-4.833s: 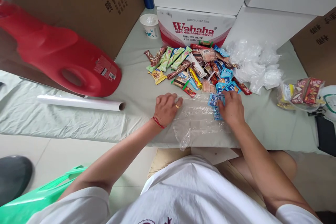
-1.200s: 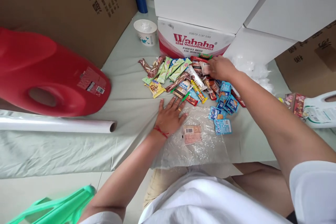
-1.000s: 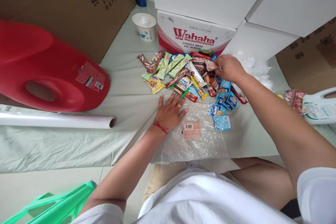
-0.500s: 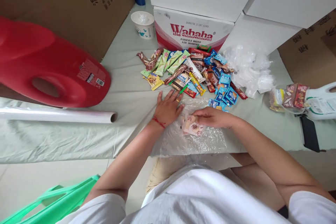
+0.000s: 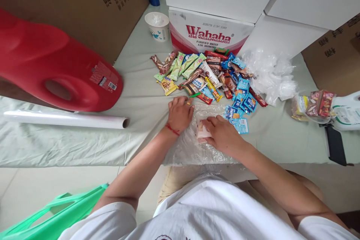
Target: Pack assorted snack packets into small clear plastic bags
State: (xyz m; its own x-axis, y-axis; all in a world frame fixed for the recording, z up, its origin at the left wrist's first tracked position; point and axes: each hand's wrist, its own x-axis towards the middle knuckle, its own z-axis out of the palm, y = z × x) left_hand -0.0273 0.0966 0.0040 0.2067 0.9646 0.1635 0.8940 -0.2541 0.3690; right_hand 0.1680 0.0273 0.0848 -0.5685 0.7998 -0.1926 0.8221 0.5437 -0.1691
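Observation:
On the table in front of me lies a sheet of clear plastic film [image 5: 185,150], with pink wrapped snack packets [image 5: 203,129] on it. My right hand [image 5: 225,133] is closed over these packets, its thumb and fingers gripping their right side and partly covering them. At the film's upper left edge rests my left hand [image 5: 180,114], its fingers curled in; whatever lies under the fingertips is hidden. Just beyond both hands spreads a pile of wrapped snacks [image 5: 206,73] in green, brown, yellow and red. Several blue snack packets [image 5: 239,125] lie beside my right hand.
A red jug [image 5: 84,75] and a roll of plastic film [image 5: 67,119] lie on the left. Behind the snacks stand a paper cup [image 5: 159,33] and a Wahaba carton [image 5: 208,26]. To the right are crumpled clear plastic [image 5: 270,75], a bagged snack bundle [image 5: 315,107] and a black phone [image 5: 334,146].
My left hand's fingers have drawn in from a flat spread to a curl. My right hand has come down over the pink packets, and a blue packet beside it is now uncovered.

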